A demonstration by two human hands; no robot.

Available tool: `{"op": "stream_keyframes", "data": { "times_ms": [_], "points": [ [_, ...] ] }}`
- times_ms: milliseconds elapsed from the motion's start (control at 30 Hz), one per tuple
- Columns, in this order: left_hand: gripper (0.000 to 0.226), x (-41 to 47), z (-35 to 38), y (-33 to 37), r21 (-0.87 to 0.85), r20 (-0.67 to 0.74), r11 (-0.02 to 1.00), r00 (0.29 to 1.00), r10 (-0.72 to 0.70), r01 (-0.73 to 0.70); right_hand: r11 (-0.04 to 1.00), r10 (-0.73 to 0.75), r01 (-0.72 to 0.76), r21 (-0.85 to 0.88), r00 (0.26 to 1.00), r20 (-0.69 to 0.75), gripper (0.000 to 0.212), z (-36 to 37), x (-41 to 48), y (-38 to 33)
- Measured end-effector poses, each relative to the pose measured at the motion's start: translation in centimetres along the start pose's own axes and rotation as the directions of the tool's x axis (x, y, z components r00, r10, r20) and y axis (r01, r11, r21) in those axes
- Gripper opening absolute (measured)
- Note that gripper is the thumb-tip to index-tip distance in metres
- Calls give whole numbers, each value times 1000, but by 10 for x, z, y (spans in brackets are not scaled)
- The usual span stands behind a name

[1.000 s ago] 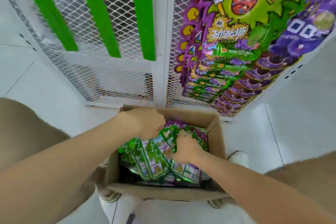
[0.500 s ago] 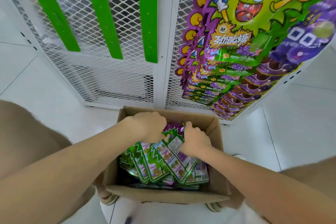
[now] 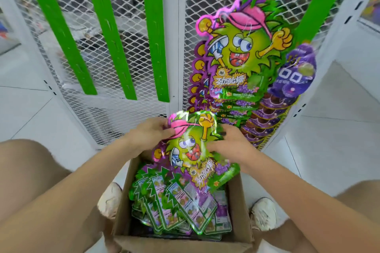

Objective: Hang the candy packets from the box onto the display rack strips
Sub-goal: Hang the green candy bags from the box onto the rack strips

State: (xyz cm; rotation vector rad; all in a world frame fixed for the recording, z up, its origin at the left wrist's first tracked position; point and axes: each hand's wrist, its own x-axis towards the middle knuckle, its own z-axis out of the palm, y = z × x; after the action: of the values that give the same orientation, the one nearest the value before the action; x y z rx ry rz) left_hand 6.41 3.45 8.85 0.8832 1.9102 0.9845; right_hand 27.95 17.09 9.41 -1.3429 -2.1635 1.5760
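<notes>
- Candy packet (image 3: 191, 146), green and purple with a cartoon face under a pink cap, is held upright just above the far end of the cardboard box (image 3: 185, 245).
- Left hand (image 3: 150, 135) pinches the packet's upper left edge at the cap, thumb on the printed front.
- Right hand (image 3: 228, 146) grips the packet's right edge, thumb lying across the front.
- More packets (image 3: 181, 207) lie fanned inside the box, backs upward.
- Behind the box stands a white mesh rack (image 3: 131, 26) with bare green strips (image 3: 152, 33) hanging down it.
- Beyond the box's far right corner, a column of matching hung packets (image 3: 236, 57) overlaps down one strip, and purple packets (image 3: 292, 76) hang just beside them.
- A white shoe (image 3: 110, 199) sits against the box's left wall, and another shoe (image 3: 263, 212) sits beside its right wall.
</notes>
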Motion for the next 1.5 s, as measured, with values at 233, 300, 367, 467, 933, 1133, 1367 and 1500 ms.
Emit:
{"op": "stream_keyframes", "data": {
  "times_ms": [233, 300, 367, 467, 933, 1133, 1367, 1500],
  "points": [
    [9, -11, -7, 51, 393, 100, 760, 846, 524, -518, 769, -580, 484, -418, 802, -139, 39, -12, -14, -41],
    [11, -16, -5, 74, 381, 90, 716, 794, 601, -585, 712, -634, 538, -451, 769, -84, 24, -21, -19, -60],
    [15, -20, -5, 101, 353, 50, 700, 760, 648, -620, 664, -694, 586, -464, 714, -91, 18, -42, -24, -83],
    [13, -24, -10, 151, 309, -28, 685, 714, 700, -660, 624, -771, 639, -450, 598, -219, 17, -83, -30, -116],
    [50, 11, -2, 312, 171, -385, 741, 649, 657, -649, 690, -706, 521, -503, 328, -628, 32, -172, 6, -203],
    [13, 11, -7, 329, 211, -267, 768, 720, 640, -604, 724, -670, 478, -497, 320, -670, 27, -180, 17, -221],
    [16, 17, -18, 333, 18, -69, 832, 829, 555, -555, 726, -636, 524, -445, 266, -725, 24, -178, 17, -225],
    [66, 20, -18, 329, -177, -43, 841, 858, 512, -511, 689, -667, 545, -478, 217, -713, 21, -174, 14, -218]
  ]
}}
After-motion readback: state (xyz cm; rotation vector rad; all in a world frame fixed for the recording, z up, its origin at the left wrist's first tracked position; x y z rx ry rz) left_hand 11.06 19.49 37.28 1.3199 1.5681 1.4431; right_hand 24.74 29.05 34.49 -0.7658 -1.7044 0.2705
